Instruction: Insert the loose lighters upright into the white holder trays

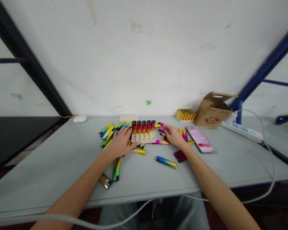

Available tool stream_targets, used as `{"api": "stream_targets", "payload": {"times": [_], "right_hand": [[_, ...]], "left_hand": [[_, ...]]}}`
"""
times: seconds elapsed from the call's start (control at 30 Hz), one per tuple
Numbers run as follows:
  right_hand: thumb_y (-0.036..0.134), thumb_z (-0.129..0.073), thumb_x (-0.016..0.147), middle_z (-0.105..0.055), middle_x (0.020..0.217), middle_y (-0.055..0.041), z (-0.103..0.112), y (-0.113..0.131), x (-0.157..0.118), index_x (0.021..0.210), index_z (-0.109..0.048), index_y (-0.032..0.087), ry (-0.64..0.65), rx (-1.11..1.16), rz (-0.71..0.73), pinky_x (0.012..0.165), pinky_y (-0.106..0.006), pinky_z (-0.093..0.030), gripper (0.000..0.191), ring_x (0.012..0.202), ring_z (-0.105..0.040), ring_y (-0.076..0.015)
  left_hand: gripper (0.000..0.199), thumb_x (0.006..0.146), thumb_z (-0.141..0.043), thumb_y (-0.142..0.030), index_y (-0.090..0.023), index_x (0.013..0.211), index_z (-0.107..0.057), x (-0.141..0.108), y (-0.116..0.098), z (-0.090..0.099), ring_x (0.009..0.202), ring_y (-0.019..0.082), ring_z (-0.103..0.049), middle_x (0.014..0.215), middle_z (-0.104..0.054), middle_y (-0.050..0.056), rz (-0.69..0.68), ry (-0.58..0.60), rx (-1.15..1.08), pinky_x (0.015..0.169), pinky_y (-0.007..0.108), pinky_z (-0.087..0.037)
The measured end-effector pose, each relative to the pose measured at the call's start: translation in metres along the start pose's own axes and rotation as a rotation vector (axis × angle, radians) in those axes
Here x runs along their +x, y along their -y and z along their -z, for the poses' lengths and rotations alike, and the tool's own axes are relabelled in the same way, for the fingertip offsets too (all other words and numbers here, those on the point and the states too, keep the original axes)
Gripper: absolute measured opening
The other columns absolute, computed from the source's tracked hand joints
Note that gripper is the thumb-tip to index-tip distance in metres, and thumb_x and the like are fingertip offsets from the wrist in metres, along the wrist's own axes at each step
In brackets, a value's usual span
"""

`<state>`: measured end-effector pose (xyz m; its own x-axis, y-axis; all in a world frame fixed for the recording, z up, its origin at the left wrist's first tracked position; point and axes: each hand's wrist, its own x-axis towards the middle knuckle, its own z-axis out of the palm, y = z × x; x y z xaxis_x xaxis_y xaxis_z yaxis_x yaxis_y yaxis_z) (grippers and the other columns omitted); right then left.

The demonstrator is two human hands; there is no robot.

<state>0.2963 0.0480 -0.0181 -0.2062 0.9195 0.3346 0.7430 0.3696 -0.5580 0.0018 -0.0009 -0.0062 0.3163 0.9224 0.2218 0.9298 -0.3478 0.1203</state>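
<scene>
A white tray with rows of holes (144,138) lies in the middle of the table. Red lighters with black ends (143,127) stand upright in its back part. My left hand (121,142) is open, fingers spread over a pile of yellow, green and blue lighters (107,131); its thumb reaches the tray's front left corner. To the tray's right, my right hand (174,134) has its fingers closed together among magenta and yellow lighters (162,142). What they pinch, if anything, is hidden. A blue-yellow lighter (166,162) lies alone in front.
Behind stand a second white tray (129,117), a block of yellow cylinders (186,115) and an open cardboard box (212,111). A phone (200,140) and power strip (242,131) lie right, a white case (79,119) left. White cables (271,159) cross the right side and front edge.
</scene>
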Motion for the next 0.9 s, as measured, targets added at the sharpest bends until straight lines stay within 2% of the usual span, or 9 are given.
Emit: {"api": "stream_targets", "payload": {"times": [0.13,0.33,0.47,0.57,0.63,0.77,0.9], "right_hand": [[0.018,-0.055,0.089,-0.076,0.103,-0.0094,0.001,-0.001,-0.001,0.107,-0.071,0.020,0.023,0.020,-0.019,0.087,-0.041,-0.056,0.024,0.093,-0.073,-0.0255],[0.022,-0.053,0.091,-0.077,0.100,-0.0088,0.003,-0.003,0.000,0.108,-0.069,0.020,-0.087,0.039,-0.047,0.086,-0.039,-0.055,0.024,0.091,-0.072,-0.0239],[0.026,-0.049,0.089,-0.076,0.082,-0.0064,0.011,-0.005,0.003,0.107,-0.069,0.017,-0.154,0.106,-0.077,0.068,-0.032,-0.052,0.029,0.068,-0.067,-0.0199],[0.026,-0.045,0.087,-0.073,0.072,-0.0053,0.016,-0.007,0.004,0.109,-0.067,0.014,-0.158,0.167,-0.121,0.055,-0.029,-0.046,0.034,0.054,-0.060,-0.0178],[0.025,-0.046,0.088,-0.073,0.074,-0.0060,0.018,-0.008,0.004,0.110,-0.067,0.014,-0.147,0.158,-0.120,0.058,-0.029,-0.047,0.033,0.058,-0.062,-0.0188],[0.023,-0.051,0.089,-0.077,0.093,-0.0088,0.016,-0.006,0.001,0.108,-0.068,0.019,-0.112,0.028,-0.059,0.076,-0.034,-0.052,0.026,0.081,-0.071,-0.0226],[0.022,-0.053,0.092,-0.077,0.103,-0.0090,0.012,-0.003,-0.001,0.114,-0.067,0.021,-0.053,-0.086,-0.061,0.083,-0.038,-0.053,0.026,0.087,-0.072,-0.0243]], "left_hand": [[0.071,0.089,-0.049,-0.062,-0.012,0.139,-0.048,0.001,0.002,-0.001,0.141,0.040,-0.035,0.148,-0.046,0.020,-0.013,0.002,-0.009,0.113,0.057,-0.034],[0.066,0.087,-0.053,-0.060,-0.017,0.137,-0.052,0.003,0.010,-0.006,0.138,0.036,-0.040,0.142,-0.052,0.017,-0.082,-0.065,-0.062,0.115,0.052,-0.033],[0.068,0.087,-0.052,-0.062,-0.014,0.136,-0.053,0.002,0.011,-0.007,0.138,0.038,-0.039,0.142,-0.051,0.018,-0.052,-0.054,-0.046,0.115,0.053,-0.034],[0.069,0.087,-0.051,-0.063,-0.014,0.135,-0.053,0.002,0.011,-0.007,0.140,0.039,-0.038,0.143,-0.051,0.018,-0.044,-0.048,-0.044,0.115,0.053,-0.034],[0.070,0.087,-0.051,-0.064,-0.013,0.135,-0.054,0.003,0.011,-0.007,0.140,0.039,-0.037,0.144,-0.050,0.018,-0.037,-0.047,-0.041,0.115,0.054,-0.034],[0.071,0.088,-0.049,-0.064,-0.010,0.134,-0.054,0.004,0.015,-0.006,0.141,0.038,-0.037,0.142,-0.051,0.020,-0.071,-0.023,-0.047,0.117,0.054,-0.031],[0.076,0.088,-0.047,-0.067,-0.008,0.134,-0.053,0.004,0.018,-0.005,0.142,0.038,-0.035,0.144,-0.049,0.022,-0.093,-0.020,-0.079,0.117,0.053,-0.031]]}}
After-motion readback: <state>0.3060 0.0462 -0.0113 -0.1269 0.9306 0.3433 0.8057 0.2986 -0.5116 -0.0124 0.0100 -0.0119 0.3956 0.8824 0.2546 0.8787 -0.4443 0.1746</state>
